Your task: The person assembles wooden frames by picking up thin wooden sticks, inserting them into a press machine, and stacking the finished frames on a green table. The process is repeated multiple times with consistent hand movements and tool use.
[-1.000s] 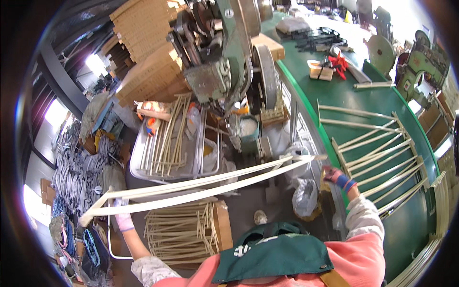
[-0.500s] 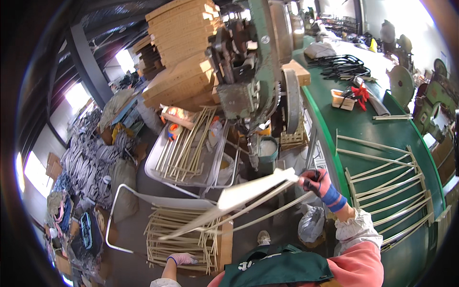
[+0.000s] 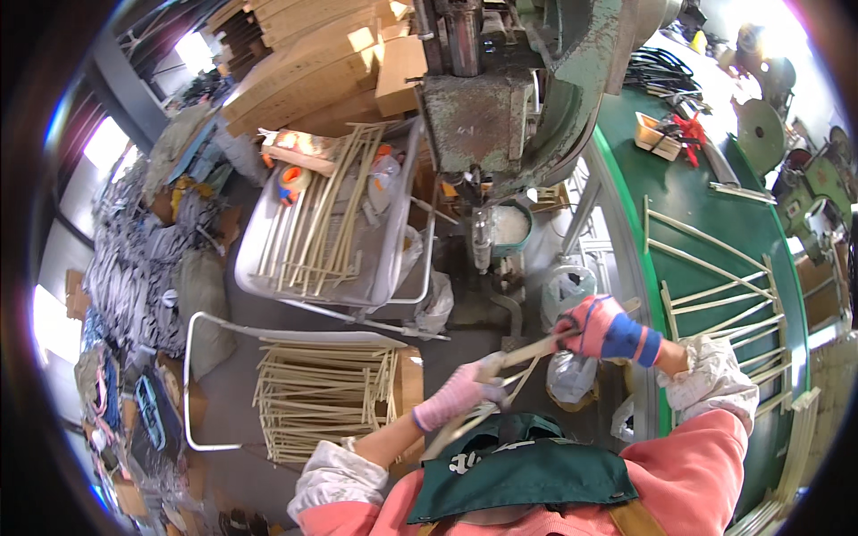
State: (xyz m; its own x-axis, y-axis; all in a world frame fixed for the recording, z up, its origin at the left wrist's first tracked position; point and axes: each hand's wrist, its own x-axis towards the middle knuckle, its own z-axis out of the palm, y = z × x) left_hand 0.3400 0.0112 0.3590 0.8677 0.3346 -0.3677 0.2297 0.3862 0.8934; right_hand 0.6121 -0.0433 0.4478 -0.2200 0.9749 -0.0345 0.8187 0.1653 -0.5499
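In front of my chest, both gloved hands are closed around a pale beige bar frame (image 3: 527,353) made of thin rods. My left hand (image 3: 458,394), in a pink glove, grips it nearer my body. Farther right and up, my right hand (image 3: 590,329), in a pink and blue glove, grips its other end. The frame slants from low left to upper right, and its lower end overlaps my dark green apron (image 3: 527,482). To the left, a heap of similar beige frames (image 3: 322,402) lies on a brown board beside a white bent-tube rack (image 3: 189,384).
A green press machine (image 3: 478,116) stands straight ahead, with a bucket of white material (image 3: 509,225) below it. Left of it is a white tub (image 3: 255,268) holding rods and tape. More frames (image 3: 724,308) lie on the green table (image 3: 626,161) at right. Cartons (image 3: 304,71) are stacked behind.
My left hand has moved from the heap of frames to the bar frame before my chest and closed on it. The bars in my right hand have swung in toward my body.
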